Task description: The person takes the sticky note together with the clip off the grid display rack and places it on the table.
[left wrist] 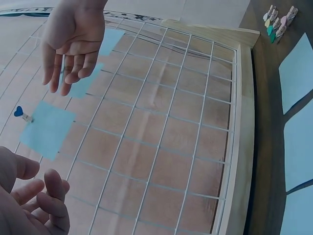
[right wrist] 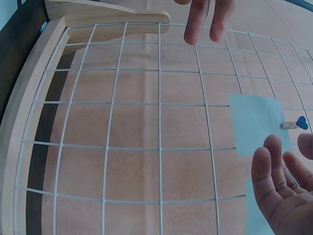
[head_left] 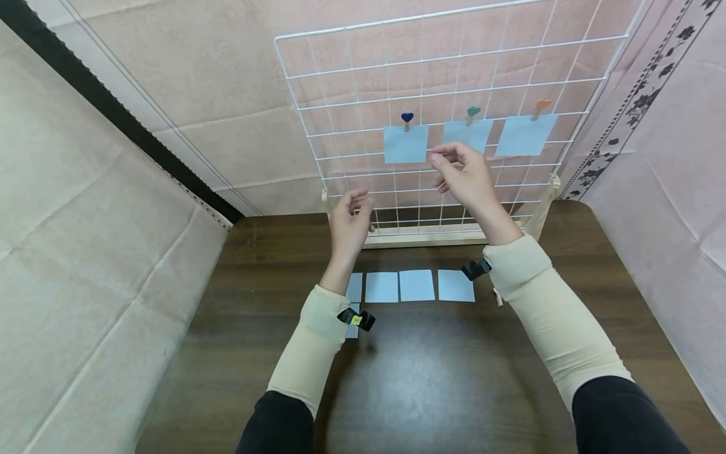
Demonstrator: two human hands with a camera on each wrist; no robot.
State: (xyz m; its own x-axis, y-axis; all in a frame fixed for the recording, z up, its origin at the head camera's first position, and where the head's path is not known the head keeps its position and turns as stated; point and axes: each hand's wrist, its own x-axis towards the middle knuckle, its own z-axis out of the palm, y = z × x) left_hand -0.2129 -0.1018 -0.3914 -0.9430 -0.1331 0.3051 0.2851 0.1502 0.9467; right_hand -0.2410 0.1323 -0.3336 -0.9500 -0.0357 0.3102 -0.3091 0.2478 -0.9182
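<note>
A white wire grid stands in a wooden base. Three light-blue paper squares hang from it, clipped by a blue heart clothespin, a green one and an orange one. My right hand hovers before the grid, fingers loosely bent and holding nothing, overlapping the lower edge of the middle paper. Lower and to the left, my left hand is raised near the grid's lower left corner, fingers loosely curled around nothing. In the left wrist view the left paper lies beyond its fingertips.
Several blue paper squares lie in a row on the dark wooden table, one more below the row's left end, partly behind my left wrist. Small heart clothespins lie beside them. Pale cloth walls enclose the table.
</note>
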